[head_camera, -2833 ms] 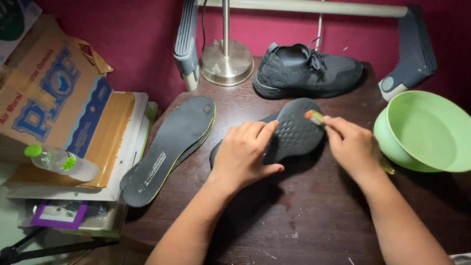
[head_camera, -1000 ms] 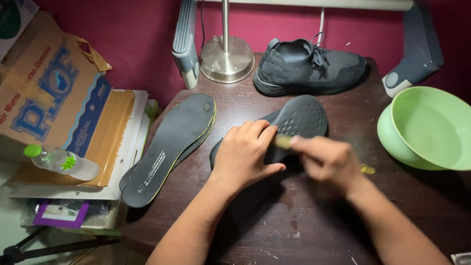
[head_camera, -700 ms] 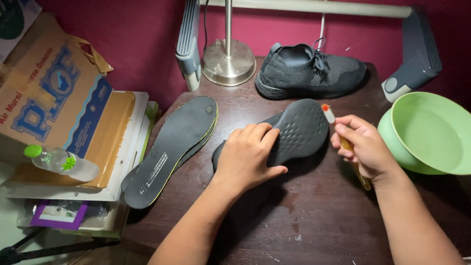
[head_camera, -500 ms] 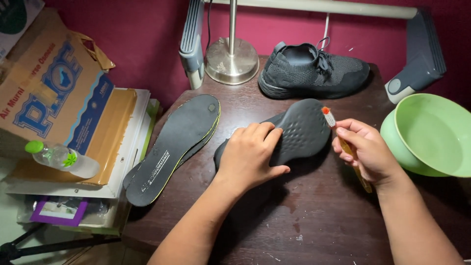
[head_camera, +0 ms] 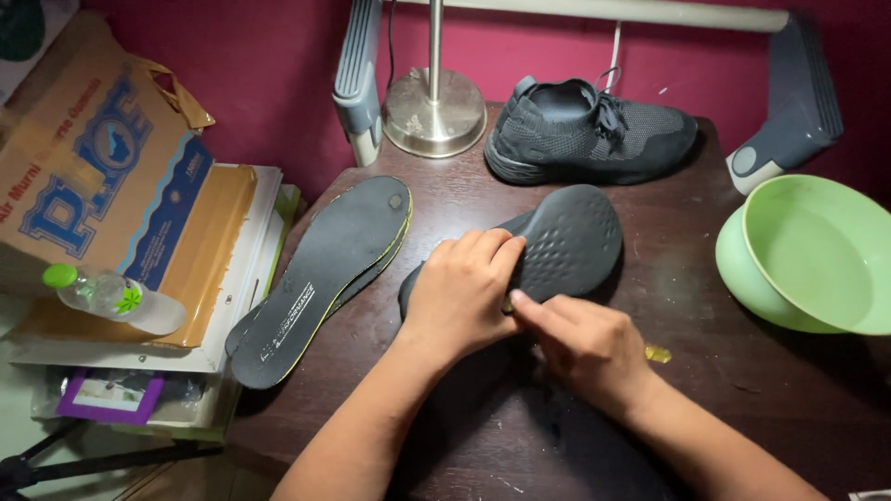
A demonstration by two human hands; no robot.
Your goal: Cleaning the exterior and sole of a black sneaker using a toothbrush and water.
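Two bare hands work on an upturned black shoe on a dark wooden table set against a magenta wall.

The left hand [head_camera: 461, 297] lies flat and curled over the shoe [head_camera: 548, 246], pressing its sole-up heel at the table's [head_camera: 650, 427] centre; the right hand [head_camera: 585, 345] is closed around a small tool, mostly hidden, its tip at the sole's edge. A loose insole [head_camera: 325, 274] lies just left. A second shoe [head_camera: 585, 134] stands upright behind, beside a lamp base [head_camera: 434, 111]. A green bowl [head_camera: 817, 260] sits at right; a cardboard box [head_camera: 93, 176] and a water bottle [head_camera: 111, 297] rest on stacked papers beyond the table's left edge.
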